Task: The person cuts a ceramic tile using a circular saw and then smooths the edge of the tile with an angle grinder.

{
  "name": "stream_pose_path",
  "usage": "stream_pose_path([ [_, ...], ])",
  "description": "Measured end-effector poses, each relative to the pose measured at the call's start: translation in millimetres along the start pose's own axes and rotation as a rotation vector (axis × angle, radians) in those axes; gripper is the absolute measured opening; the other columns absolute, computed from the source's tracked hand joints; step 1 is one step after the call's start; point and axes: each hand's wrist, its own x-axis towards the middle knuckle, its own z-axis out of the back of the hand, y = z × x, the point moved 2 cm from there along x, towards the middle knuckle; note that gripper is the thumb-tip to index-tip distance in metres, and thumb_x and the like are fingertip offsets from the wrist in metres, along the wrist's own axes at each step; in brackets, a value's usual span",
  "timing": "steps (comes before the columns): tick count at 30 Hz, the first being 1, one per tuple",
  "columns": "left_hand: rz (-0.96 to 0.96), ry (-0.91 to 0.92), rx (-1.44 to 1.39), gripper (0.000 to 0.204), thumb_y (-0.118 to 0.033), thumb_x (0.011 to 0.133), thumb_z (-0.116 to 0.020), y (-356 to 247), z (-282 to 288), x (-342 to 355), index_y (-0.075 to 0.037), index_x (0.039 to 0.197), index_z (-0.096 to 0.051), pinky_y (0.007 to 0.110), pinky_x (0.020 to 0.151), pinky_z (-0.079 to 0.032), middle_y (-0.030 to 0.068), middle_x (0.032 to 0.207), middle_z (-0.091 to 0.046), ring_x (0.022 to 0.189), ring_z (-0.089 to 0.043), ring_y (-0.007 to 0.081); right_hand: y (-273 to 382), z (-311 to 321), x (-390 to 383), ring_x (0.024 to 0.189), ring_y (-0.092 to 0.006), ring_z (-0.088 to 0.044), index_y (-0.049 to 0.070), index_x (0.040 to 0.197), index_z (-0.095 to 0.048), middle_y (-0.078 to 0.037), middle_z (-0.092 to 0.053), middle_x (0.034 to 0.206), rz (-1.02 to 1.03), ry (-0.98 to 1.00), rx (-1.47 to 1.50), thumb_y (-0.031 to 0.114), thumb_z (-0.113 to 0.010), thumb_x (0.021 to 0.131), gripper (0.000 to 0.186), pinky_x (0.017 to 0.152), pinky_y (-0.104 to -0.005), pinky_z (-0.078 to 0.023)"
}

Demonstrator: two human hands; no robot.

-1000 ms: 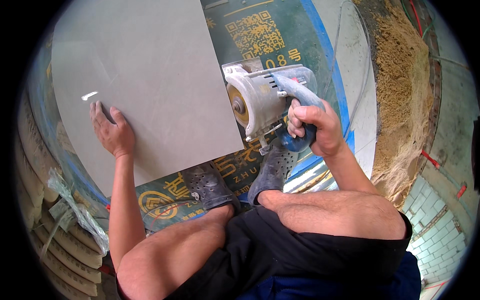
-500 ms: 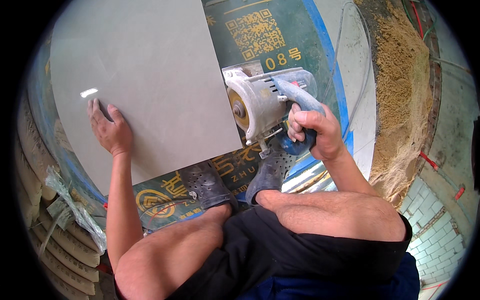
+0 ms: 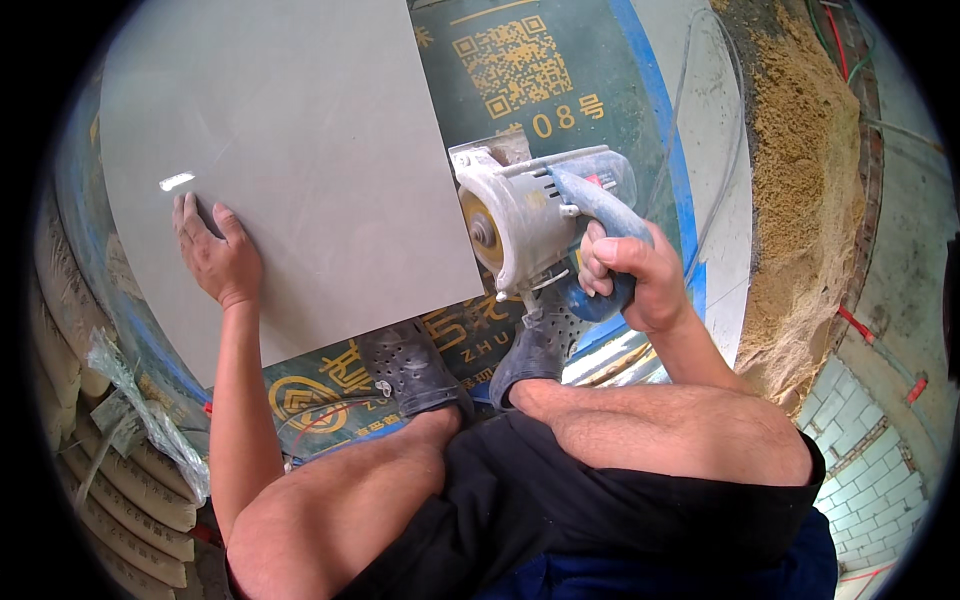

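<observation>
A large light grey tile (image 3: pixel 330 150) lies on a green printed floor sheet (image 3: pixel 610 90). Flat on the tile's left part rests my left hand (image 3: pixel 217 252), fingers stretched out. My right hand (image 3: pixel 640 270) is wrapped round the blue handle of an electric tile cutter (image 3: pixel 535 215). The cutter's round yellowish blade (image 3: pixel 482 232) stands along the tile's right edge. Whether the blade touches the tile, I cannot tell. Its metal base plate (image 3: pixel 512 148) shows at the far side of the machine.
My feet, in dark clogs (image 3: pixel 410 365), are close to the tile's near edge. A pale cable (image 3: pixel 735 120) loops at the right, beside a heap of sand (image 3: pixel 800 150). Stacked paper sacks (image 3: pixel 120 510) and clear plastic wrap (image 3: pixel 150 425) sit at the lower left.
The tile cutter and my right hand have shifted very slightly in view, with the base plate now a little farther right. My left hand stays flat on the tile.
</observation>
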Motion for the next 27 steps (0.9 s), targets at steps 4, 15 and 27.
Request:
stream_pose_path([
  [4,0.014,0.008,0.009,0.051,-0.032,0.097,-0.050,1.6,2.0,0.1,-0.003,0.140,-0.048,0.042,0.116,-0.030,0.0147,0.149,-0.044,0.140,-0.038,0.0310,-2.7,-0.4,-2.8,0.057,-0.0121,-0.048,0.005,0.076,-0.056,-0.003,-0.051,0.062,-0.008,-0.002,-0.005,0.025,-0.064,0.083,0.023,0.058,-0.0266,-0.040],
  [15,0.006,0.000,0.003,0.053,-0.033,0.097,-0.049,2.1,-0.9,0.2,-0.003,0.140,-0.048,0.041,0.116,-0.029,0.0137,0.151,-0.043,0.141,-0.037,0.0299,-8.8,3.2,-9.2,0.056,-0.0124,-0.048,0.005,0.077,-0.057,-0.003,-0.051,0.062,-0.029,-0.011,0.004,0.025,-0.065,0.082,0.022,0.056,-0.0269,-0.039],
  [27,0.004,-0.005,-0.002,0.051,-0.032,0.096,-0.050,1.0,0.4,1.3,-0.004,0.139,-0.049,0.041,0.116,-0.029,0.0139,0.150,-0.044,0.140,-0.038,0.0303,-14.3,4.4,-20.5,0.056,-0.0120,-0.049,0.004,0.079,-0.057,-0.003,-0.052,0.062,-0.049,-0.031,-0.010,0.025,-0.065,0.082,0.023,0.054,-0.0264,-0.038],
])
